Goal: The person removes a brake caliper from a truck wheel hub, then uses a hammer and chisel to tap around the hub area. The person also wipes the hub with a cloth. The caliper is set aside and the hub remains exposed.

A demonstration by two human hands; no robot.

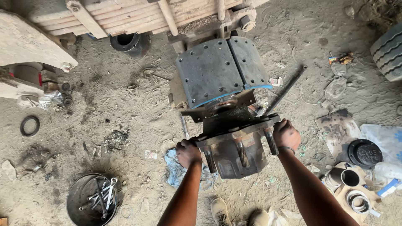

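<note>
Wheel hub (234, 144) w/ threaded studs sits on axle end, centre frame, just below two dark brake shoes (222, 69). L hand (188, 152) clenched on hub flange, left side; R hand (286, 134) clenched on flange, right side, wristband on. Long bar (287, 88) leans behind R hand. Blue rag (173, 165) on dirt under hub. Round pan (94, 200) w/ wrenches lower left. Rubber ring (30, 125) far left.

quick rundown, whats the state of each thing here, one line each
left hand: gripping the hub flange edge
right hand: gripping the opposite edge
wheel hub: on the axle, studs bare, no nuts
brake shoes: exposed, no drum
metal basin: holding wrenches
rubber ring: flat on dirt
</note>
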